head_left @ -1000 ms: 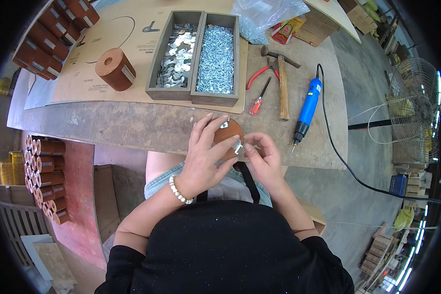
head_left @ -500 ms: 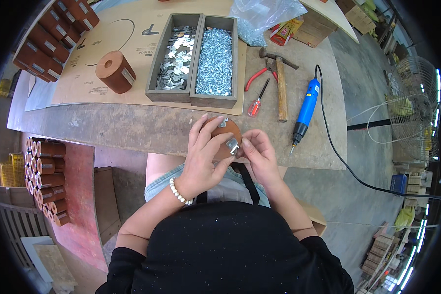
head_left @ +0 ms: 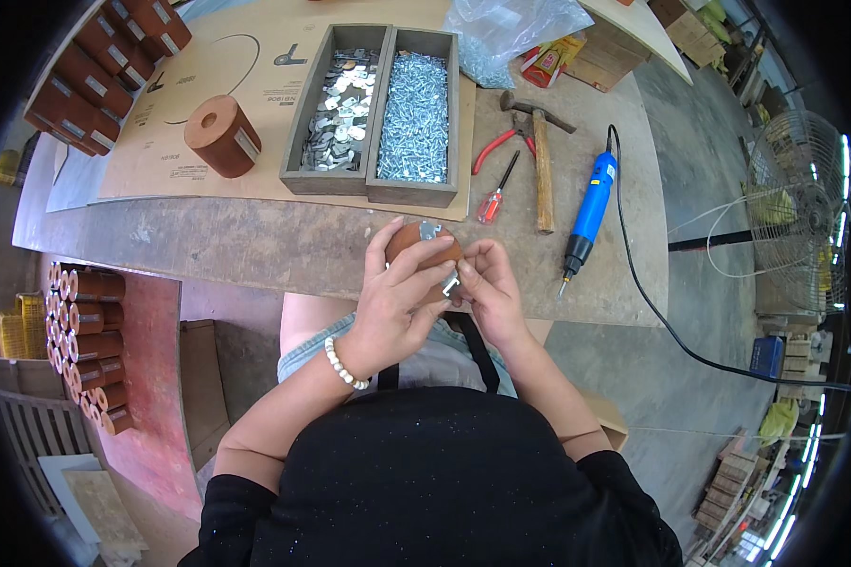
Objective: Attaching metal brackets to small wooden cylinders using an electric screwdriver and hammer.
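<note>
Head view: both hands' grip closed round the brown cylinder

at the near edge of the workbench the left hand and right hand close side by side around a wooden cylinder, a small metal bracket between their fingertips. behind them a two-compartment tray rests on a cardboard sheet: metal plates in its left compartment, screws in its right. left of the tray stands another cylinder. right of the tray lie pliers, a screwdriver, a hammer and, farthest right, an electric driver.
</note>
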Demonstrator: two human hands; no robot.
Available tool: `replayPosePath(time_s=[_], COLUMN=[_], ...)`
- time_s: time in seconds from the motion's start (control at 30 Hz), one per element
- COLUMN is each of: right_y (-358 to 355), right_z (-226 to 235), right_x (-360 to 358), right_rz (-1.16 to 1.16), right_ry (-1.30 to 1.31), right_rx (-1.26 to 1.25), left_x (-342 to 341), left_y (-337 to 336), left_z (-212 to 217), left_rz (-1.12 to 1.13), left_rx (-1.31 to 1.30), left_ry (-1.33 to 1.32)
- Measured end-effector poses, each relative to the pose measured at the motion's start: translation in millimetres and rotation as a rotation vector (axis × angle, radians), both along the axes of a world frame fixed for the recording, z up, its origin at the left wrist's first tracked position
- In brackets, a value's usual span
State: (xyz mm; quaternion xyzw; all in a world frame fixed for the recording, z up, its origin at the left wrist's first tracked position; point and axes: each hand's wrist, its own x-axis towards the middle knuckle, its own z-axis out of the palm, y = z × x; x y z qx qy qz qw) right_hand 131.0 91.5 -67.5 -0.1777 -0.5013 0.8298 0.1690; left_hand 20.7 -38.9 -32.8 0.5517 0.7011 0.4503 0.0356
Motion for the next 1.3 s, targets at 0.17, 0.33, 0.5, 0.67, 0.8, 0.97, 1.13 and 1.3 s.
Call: replayPosePath(time_s=[0.17, 0.33, 0.5, 0.67, 0.8, 0.97, 1.13, 1.3], right_y=[-12, -12, -9, -9, -11, -4, -1, -2], right_z=[16, 36, 29, 27, 16, 10, 16, 32], right_x=[1, 8, 10, 9, 6, 2, 4, 4], right_rz=[-0.225, -0.122, -0.111, -0.137, -0.175, -0.129, -0.111, -0.056], right_ry=[-0.181, -0.059, -0.021, 0.007, 0.001, -0.008, 0.014, -0.002], right_rx=[0.926, 1.372, 1.370, 1.243, 0.879, 0.805, 0.859, 1.066], left_x=[0, -1, 1, 4, 6, 4, 2, 2], left_y=[-4, -3, -3, -4, -3, -5, -5, -5], left_z=[-8, -14, -15, -15, -11, -10, -9, -7], left_rz=[0.045, 0.058, 0.069, 0.096, 0.099, 0.108, 0.092, 0.099], left_rx=[-0.012, 0.106, 0.133, 0.118, 0.111, 0.080, 0.040, 0.044], left_ry=[0.033, -0.136, -0.153, -0.240, -0.276, -0.211, -0.174, -0.165])
